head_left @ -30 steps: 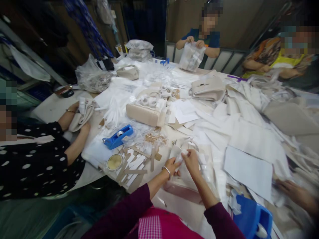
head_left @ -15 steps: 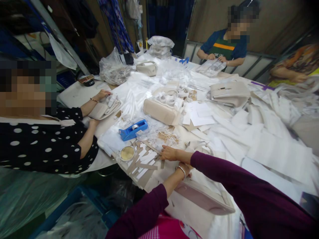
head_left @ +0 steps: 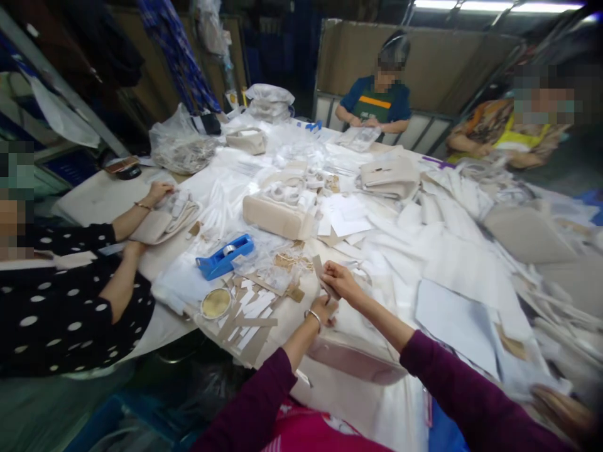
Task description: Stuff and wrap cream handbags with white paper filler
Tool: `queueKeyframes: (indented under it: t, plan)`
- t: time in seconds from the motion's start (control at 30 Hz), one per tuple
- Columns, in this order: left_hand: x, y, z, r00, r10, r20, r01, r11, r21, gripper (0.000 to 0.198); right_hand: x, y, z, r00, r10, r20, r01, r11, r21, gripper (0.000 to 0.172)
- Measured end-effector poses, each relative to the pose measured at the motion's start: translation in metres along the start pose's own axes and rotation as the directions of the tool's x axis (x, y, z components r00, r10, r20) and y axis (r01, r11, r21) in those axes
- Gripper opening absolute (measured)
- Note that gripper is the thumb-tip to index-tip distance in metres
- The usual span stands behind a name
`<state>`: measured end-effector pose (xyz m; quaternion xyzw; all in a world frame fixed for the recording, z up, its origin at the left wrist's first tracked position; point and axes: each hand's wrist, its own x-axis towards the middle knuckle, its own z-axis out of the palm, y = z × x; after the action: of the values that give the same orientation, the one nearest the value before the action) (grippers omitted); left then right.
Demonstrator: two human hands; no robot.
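Observation:
My right hand (head_left: 340,280) is closed on a narrow tan cardboard strip (head_left: 319,268) and holds it tilted above the table. Just below it, my left hand (head_left: 324,310), with a metal bangle on the wrist, pinches the strip's lower end. Both hands hover over a pale pink bag (head_left: 354,353) lying at the near table edge. To their left lies a spread of tan and white strips (head_left: 249,314) beside a small round tin (head_left: 216,304). A blue tape dispenser (head_left: 225,255) sits further left.
A person in a black dotted top sits at the left with hands on a beige bag (head_left: 160,224). Two more people sit at the far side. Beige bags (head_left: 277,215), white paper sheets (head_left: 455,317) and plastic wrap (head_left: 181,150) cover the table.
My right hand drew back from the pile of strips on the left, now holding a tan strip. My left hand rose to meet it. The camera view swung right.

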<state>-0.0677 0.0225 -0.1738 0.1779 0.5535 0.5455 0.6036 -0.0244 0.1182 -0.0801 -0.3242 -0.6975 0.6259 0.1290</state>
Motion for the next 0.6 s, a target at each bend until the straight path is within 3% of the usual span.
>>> queueKeyframes:
  t: [0.1,0.2,0.3,0.43,0.53,0.6]
  plan:
    - [0.004,0.002,-0.001,0.998,-0.032,0.059,0.026,0.995,0.097,0.024,-0.049,0.024,-0.035,0.97,0.208,-0.128,-0.155,0.929,0.336,0.02]
    - [0.006,0.004,-0.002,0.996,-0.021,0.085,0.008,0.989,0.148,0.026,-0.087,0.049,-0.052,0.913,0.373,-0.164,-0.251,0.831,0.496,0.02]
    - [0.007,0.003,-0.002,0.994,-0.005,0.105,-0.01,0.99,0.142,0.033,-0.107,0.069,-0.053,0.836,0.505,-0.213,-0.352,0.793,0.498,0.016]
    - [0.009,0.002,-0.002,0.993,-0.026,0.116,0.009,0.99,0.141,0.04,-0.108,0.085,-0.047,0.756,0.605,-0.251,-0.493,0.777,0.391,0.013]
    - [0.011,0.004,-0.002,0.992,-0.029,0.119,0.014,0.993,0.121,0.042,-0.098,0.09,-0.046,0.742,0.637,-0.206,-0.561,0.76,0.329,0.015]
    - [0.011,0.005,-0.001,0.995,-0.023,0.102,0.015,0.997,0.081,0.044,-0.089,0.091,-0.046,0.765,0.611,-0.205,-0.531,0.777,0.337,0.018]
